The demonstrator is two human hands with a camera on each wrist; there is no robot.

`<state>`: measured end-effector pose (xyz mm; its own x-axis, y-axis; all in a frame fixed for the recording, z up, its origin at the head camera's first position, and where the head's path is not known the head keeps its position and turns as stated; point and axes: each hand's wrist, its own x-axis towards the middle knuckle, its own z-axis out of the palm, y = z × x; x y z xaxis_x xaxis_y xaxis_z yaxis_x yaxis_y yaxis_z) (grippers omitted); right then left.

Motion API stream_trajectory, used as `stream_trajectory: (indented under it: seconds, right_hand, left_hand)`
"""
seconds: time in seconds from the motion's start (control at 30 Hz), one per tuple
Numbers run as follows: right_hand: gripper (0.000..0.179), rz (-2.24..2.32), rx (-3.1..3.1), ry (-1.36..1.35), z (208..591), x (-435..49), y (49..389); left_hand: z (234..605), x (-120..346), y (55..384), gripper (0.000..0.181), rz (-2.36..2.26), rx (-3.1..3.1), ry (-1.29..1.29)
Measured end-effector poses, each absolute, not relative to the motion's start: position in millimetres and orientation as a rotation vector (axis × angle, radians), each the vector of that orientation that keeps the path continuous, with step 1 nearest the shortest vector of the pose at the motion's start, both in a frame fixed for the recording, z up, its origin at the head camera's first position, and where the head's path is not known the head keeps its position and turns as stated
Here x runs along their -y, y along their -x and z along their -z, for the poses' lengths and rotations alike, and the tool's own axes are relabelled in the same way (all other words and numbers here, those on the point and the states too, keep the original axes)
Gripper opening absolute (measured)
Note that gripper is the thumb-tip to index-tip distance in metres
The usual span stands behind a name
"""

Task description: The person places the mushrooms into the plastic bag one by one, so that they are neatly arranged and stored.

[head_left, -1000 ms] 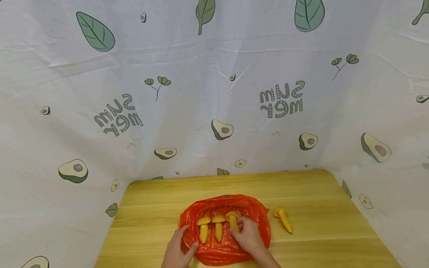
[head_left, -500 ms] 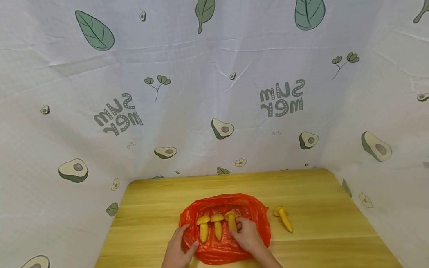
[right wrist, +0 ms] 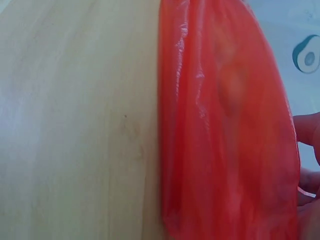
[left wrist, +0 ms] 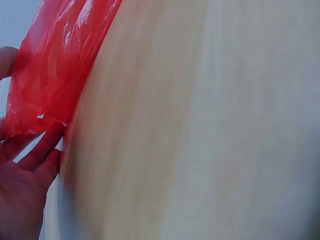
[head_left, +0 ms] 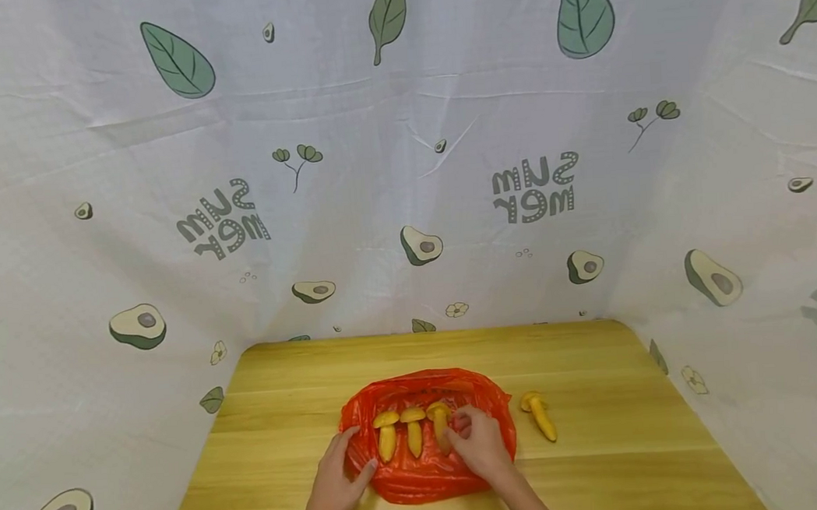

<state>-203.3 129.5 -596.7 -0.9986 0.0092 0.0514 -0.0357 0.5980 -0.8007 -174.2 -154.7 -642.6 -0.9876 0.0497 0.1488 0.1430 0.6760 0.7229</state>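
Note:
A red plastic bag (head_left: 429, 484) lies spread on the table, its rim rolled outward. Three yellow mushrooms lie in a row inside it: a left one (head_left: 387, 442), a middle one (head_left: 415, 435) and a right one (head_left: 438, 414). My left hand (head_left: 333, 486) rests against the bag's left side, thumb and fingers spread wide along the rim; the left wrist view shows fingertips at the red plastic (left wrist: 60, 65). My right hand (head_left: 485, 445) hovers over the bag's right part, thumb tip by the right mushroom's stem, nothing between its fingers.
Another yellow mushroom (head_left: 541, 418) lies on the wooden table (head_left: 629, 421) to the right of the bag. A white cloth (head_left: 363, 195) printed with leaves and avocados hangs behind the table and along both sides.
My right hand has let go of the right mushroom and drawn back slightly to the right. The left hand stays at the bag's side.

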Motion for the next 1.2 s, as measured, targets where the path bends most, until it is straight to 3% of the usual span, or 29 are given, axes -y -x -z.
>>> stream_trajectory:
  seconds: [0.63, 1.2]
  right_hand:
    - [0.023, -1.372, 2.557, 0.157, 584.0, -172.4, 208.9]
    - [0.027, -1.216, 2.409, 0.047, 576.5, -216.7, 210.3]
  left_hand:
    - [643.3, 153.5, 173.5, 0.069, 1.226, 2.771, 0.113]
    - [647.1, 153.8, 175.3, 0.071, 1.213, 2.734, 0.158]
